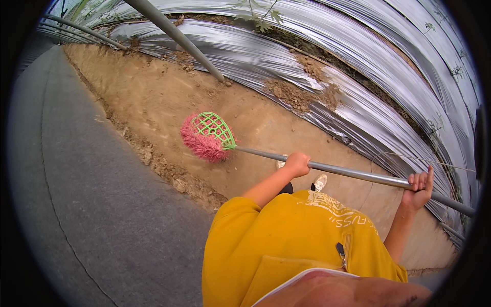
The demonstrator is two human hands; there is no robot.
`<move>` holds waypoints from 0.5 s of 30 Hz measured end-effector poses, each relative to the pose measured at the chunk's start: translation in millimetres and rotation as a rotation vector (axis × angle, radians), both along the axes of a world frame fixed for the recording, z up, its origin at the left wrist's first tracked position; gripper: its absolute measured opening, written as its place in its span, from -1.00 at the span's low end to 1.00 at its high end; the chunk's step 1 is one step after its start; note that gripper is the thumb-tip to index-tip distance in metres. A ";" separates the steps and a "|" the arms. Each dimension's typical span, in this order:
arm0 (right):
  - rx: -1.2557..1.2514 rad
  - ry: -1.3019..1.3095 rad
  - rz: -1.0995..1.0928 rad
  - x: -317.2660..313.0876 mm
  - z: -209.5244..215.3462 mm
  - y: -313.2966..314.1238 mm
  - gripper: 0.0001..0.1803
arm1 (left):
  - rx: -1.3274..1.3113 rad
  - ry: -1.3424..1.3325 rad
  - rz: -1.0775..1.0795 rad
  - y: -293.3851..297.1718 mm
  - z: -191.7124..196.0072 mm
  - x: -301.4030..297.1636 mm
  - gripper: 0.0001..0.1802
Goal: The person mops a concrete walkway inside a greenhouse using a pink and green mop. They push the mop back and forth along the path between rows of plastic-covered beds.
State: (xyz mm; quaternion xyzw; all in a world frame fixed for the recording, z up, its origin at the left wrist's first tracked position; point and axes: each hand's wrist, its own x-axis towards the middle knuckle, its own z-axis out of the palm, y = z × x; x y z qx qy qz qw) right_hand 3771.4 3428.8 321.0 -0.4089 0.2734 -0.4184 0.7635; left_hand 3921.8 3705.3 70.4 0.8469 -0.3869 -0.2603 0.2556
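A long grey metal pole [358,174] runs across in front of my body. At its left end is a green plastic lattice frame [214,128] fringed with shaggy pink strands [197,140], like a long-handled duster. My left hand [297,165] is wrapped round the thinner stretch of the pole, nearer the head. Farther right, my right hand [420,188] closes on the thicker part, its index finger pointing up. The duster's head is held over the bare soil [148,97], and its height above the ground I cannot tell.
Silver plastic film [240,48] covers the beds ahead and to the right, with loose dirt [302,94] on it and a few green plants [261,18]. A slanting metal post [179,38] meets the soil ahead. Dark grey sheeting [102,204] lies on the left.
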 end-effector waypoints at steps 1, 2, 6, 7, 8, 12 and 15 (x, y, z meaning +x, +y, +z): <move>-0.040 -0.043 0.024 -4.8 8.8 -7.5 -0.76 | -0.058 -0.030 0.017 -4.9 11.9 -0.2 -0.86; -0.081 -0.077 0.038 -8.6 20.9 -14.4 -0.74 | -0.105 -0.029 0.028 -10.7 22.7 2.6 -0.87; -0.257 -0.153 0.089 -4.2 72.3 -24.1 -0.75 | -0.264 -0.048 0.051 -42.9 50.7 24.3 -0.91; -0.274 -0.183 0.154 1.7 80.7 -18.8 -0.76 | -0.322 -0.066 0.062 -48.5 51.5 34.3 -0.93; -0.304 -0.159 0.087 9.9 85.9 -10.6 -0.75 | -0.319 -0.063 0.046 -53.4 49.7 45.8 -0.93; -0.302 -0.067 -0.085 67.1 76.3 30.2 -0.78 | -0.352 -0.047 0.009 -62.5 18.9 102.2 -0.94; -0.252 0.027 -0.103 115.9 36.7 62.0 -0.81 | -0.275 -0.020 -0.040 -34.5 -15.3 135.3 -0.93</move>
